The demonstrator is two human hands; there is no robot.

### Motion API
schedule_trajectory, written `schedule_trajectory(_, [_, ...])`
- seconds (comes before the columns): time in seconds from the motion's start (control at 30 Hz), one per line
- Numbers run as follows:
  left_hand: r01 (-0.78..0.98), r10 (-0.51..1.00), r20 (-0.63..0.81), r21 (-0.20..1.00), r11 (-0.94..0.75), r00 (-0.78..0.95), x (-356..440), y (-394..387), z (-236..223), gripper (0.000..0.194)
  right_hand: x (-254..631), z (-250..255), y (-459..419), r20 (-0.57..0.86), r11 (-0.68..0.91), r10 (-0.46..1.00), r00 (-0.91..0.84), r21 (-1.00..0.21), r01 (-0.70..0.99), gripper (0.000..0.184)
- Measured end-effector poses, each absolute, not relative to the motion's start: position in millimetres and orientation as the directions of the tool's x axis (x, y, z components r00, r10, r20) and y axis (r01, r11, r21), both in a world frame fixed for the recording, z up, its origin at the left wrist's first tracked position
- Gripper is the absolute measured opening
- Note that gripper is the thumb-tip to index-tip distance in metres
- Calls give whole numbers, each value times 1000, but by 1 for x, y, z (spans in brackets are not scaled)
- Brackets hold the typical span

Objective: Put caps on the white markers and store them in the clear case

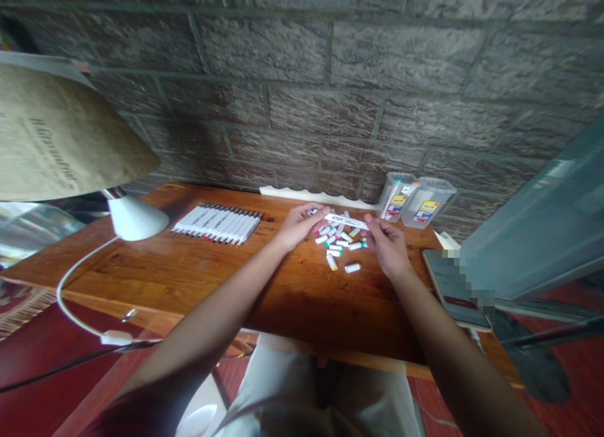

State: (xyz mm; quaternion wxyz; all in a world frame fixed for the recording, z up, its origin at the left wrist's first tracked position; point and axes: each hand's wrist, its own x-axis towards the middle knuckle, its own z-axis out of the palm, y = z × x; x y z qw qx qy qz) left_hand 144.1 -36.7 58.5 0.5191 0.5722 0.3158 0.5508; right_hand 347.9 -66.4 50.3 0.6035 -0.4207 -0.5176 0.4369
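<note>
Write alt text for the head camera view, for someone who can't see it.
A left hand and right hand hold a white marker over scattered caps on a wooden desk. A row of markers lies to the left; two clear containers stand behind, to the right.

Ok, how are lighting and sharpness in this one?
Head view: a dark shadow on the brick wall beside the lampshade; blocky pixels over part of the tablet. Head view, centre: the marker between left hand and right hand shows bright, its print too soft to read.
</note>
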Motion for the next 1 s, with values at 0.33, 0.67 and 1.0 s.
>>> schedule_trajectory(0.33, [-217,923,314,939,-267,223,145,-40,60,35,348,55,-66,273,284,959,80,-927,-245,37])
schedule_trajectory(0.67, [-204,907,330,938,-281,264,147,-41,57,35,349,63,-69,255,266,964,79,-900,-344,35])
schedule_trajectory(1.0, [59,805,418,873,-484,421,155,-47,50,29,348,51,-64,193,178,981,-7,-915,-363,34])
